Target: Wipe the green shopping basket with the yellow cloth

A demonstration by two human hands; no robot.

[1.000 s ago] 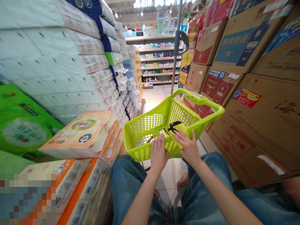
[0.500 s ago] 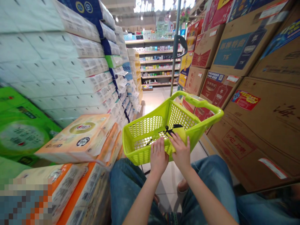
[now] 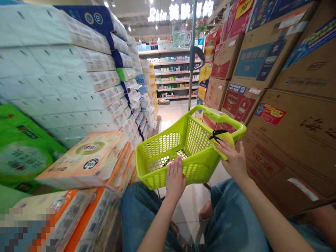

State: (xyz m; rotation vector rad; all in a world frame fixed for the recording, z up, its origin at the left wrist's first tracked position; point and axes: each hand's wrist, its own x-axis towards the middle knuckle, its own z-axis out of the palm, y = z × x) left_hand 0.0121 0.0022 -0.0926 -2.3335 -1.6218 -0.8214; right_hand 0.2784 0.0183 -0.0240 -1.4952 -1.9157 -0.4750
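A lime-green plastic shopping basket (image 3: 160, 147) with a looped handle stands in front of my knees. My left hand (image 3: 175, 177) grips its near rim, fingers curled over the edge. My right hand (image 3: 234, 159) holds a small yellow-green object with a black cord or bow (image 3: 223, 141), lifted up at the basket's right rim, just below the handle.
Stacked tissue packs (image 3: 86, 154) rise on the left. Brown cardboard cartons (image 3: 288, 129) wall the right side. A metal pole with a black grip (image 3: 193, 56) rises behind the basket. The tiled aisle (image 3: 170, 112) runs ahead to stocked shelves (image 3: 173, 73).
My right hand has carried the yellow-green object up and to the right, out of the basket's inside to its right rim. The left hand has stayed on the near rim.
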